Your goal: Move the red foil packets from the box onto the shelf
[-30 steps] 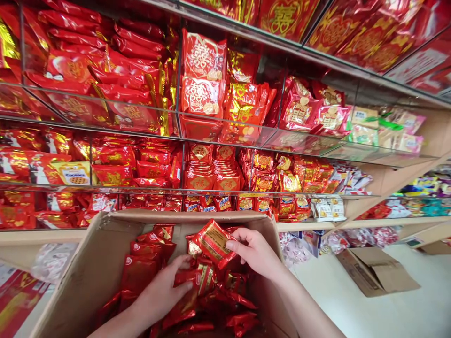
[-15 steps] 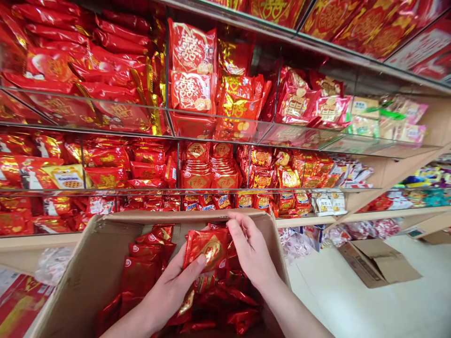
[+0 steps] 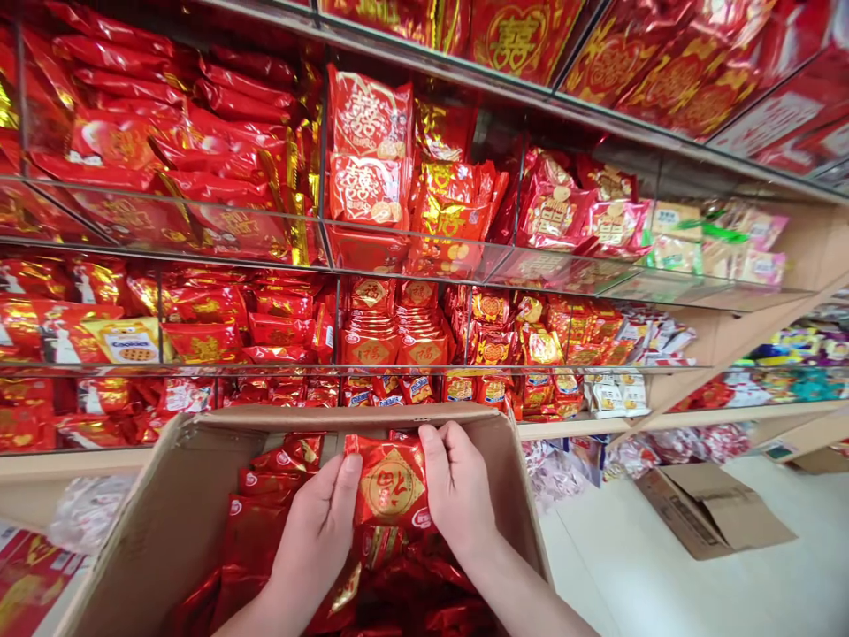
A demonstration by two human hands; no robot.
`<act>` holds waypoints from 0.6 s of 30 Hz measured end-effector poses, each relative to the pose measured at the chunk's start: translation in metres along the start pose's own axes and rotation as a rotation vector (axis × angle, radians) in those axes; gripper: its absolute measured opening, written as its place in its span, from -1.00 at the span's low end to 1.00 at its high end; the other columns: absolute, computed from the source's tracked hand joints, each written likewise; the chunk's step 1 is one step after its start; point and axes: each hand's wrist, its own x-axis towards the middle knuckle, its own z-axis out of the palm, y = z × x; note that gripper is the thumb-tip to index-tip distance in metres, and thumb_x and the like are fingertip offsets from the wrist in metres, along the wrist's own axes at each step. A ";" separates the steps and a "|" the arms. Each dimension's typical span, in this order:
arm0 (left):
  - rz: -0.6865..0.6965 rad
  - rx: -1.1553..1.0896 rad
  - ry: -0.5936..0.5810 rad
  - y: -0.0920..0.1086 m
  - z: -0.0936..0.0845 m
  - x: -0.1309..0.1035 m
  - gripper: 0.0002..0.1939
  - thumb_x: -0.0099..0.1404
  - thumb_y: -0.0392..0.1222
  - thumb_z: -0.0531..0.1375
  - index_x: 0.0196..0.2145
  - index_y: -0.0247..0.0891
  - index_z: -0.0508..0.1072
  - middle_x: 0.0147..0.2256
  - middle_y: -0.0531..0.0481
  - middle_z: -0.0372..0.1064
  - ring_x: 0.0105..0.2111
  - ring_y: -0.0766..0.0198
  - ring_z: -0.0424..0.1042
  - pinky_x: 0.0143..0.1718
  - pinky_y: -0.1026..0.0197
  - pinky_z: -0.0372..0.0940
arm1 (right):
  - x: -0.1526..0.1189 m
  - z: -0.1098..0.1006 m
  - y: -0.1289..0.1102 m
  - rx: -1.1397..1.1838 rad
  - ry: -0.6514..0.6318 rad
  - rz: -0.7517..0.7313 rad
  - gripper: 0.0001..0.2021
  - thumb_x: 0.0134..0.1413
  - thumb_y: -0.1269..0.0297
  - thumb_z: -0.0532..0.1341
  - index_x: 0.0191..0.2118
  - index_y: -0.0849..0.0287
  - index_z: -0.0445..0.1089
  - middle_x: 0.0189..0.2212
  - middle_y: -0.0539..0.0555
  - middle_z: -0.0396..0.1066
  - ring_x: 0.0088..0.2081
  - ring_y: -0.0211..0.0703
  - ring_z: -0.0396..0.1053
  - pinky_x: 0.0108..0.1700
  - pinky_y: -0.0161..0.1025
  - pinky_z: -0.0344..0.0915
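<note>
Red foil packet point(image 3: 390, 485): over the open cardboard carton point(image 3: 156, 544), gold diamond face showing, about level
Left hand point(image 3: 317, 524): thumb and fingers pinching packet's left end
Right hand point(image 3: 457, 495): pinching packet's right edge; hands apart, packet between
Carton contents: more red packets point(image 3: 256, 526), stacked at left, loose below the hands
Shelf point(image 3: 544, 369): behind carton; matching diamond-print packets point(image 3: 375, 351) in rows
Floor: second carton point(image 3: 720, 509), right

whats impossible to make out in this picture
In the head view:
Back of the held packet: turned away
Its side edges: partly under the left hand and right hand
Floor of the box: covered by packets inside
Near wall: cut off by bottom edge
Print on far-right packets: too small
</note>
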 end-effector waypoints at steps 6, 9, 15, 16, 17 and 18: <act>-0.093 -0.129 0.191 0.008 0.002 -0.006 -0.62 0.14 0.14 0.02 -0.63 -0.18 0.19 -0.73 0.21 0.05 -0.73 0.42 0.04 -0.74 0.38 0.03 | -0.014 0.005 -0.005 0.555 -0.102 0.127 -0.76 -0.04 0.07 0.18 -0.36 0.13 0.23 -0.48 -0.05 0.28 -0.44 -0.29 0.23 -0.37 -0.34 0.19; -0.171 -0.244 0.196 0.010 -0.001 -0.005 -0.61 0.13 0.18 0.02 -0.62 -0.17 0.17 -0.76 0.22 0.05 -0.74 0.42 0.06 -0.75 0.40 0.06 | -0.029 0.016 -0.016 0.884 -0.327 0.307 -0.62 -0.15 0.16 0.28 -0.17 0.13 0.23 -0.29 0.06 0.39 -0.29 -0.16 0.35 -0.23 -0.19 0.28; -0.046 -0.134 -0.114 -0.003 -0.025 -0.002 -0.61 0.12 0.16 0.05 -0.19 -0.13 0.28 -0.59 0.18 0.32 -0.69 0.36 0.24 -0.65 0.32 0.22 | 0.013 0.001 -0.028 0.645 -0.150 0.167 -0.72 -0.12 0.27 0.25 -0.21 0.16 0.30 -0.31 0.03 0.43 -0.29 -0.21 0.38 -0.18 -0.24 0.29; -0.028 -0.080 -0.135 -0.008 -0.031 -0.002 -0.57 0.12 0.14 0.06 -0.11 -0.11 0.24 -0.55 0.17 0.33 -0.67 0.35 0.27 -0.62 0.31 0.23 | 0.033 -0.006 -0.028 0.526 -0.153 0.096 -0.75 -0.10 0.27 0.23 -0.23 0.16 0.30 -0.32 0.02 0.43 -0.30 -0.23 0.38 -0.22 -0.27 0.30; -0.030 -0.020 -0.154 -0.012 -0.037 -0.002 -0.55 0.12 0.12 0.07 -0.08 -0.11 0.23 -0.54 0.16 0.33 -0.65 0.35 0.28 -0.60 0.30 0.24 | 0.055 -0.012 -0.027 0.399 -0.162 0.039 -0.80 -0.09 0.27 0.21 -0.27 0.17 0.31 -0.36 0.01 0.44 -0.33 -0.23 0.38 -0.27 -0.29 0.31; -0.044 0.033 -0.169 -0.017 -0.042 -0.001 -0.56 0.13 0.12 0.07 -0.09 -0.13 0.25 -0.55 0.16 0.32 -0.64 0.34 0.28 -0.58 0.30 0.24 | 0.077 -0.017 -0.025 0.252 -0.182 -0.009 -0.83 -0.06 0.26 0.18 -0.29 0.18 0.31 -0.39 0.02 0.44 -0.36 -0.22 0.39 -0.32 -0.28 0.32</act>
